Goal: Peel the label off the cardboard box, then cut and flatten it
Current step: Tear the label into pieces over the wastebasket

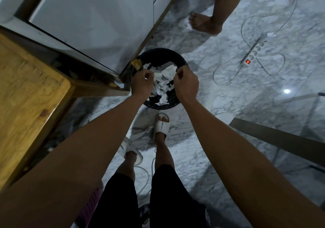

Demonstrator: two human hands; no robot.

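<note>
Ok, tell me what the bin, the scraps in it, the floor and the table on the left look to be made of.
Bin: dark, smooth rim, probably plastic, though too dim to be sure.
Scraps: white, thin, ragged-edged, so likely torn paper.
Floor: white with grey veins and a bright glare spot, so polished marble or a marble-look tile.
Table: yellow-brown with visible grain and a slight sheen, so varnished wood.

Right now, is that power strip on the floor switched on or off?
On, it seems. The rocker switch at the near end of the white power strip glows red-orange.
</note>
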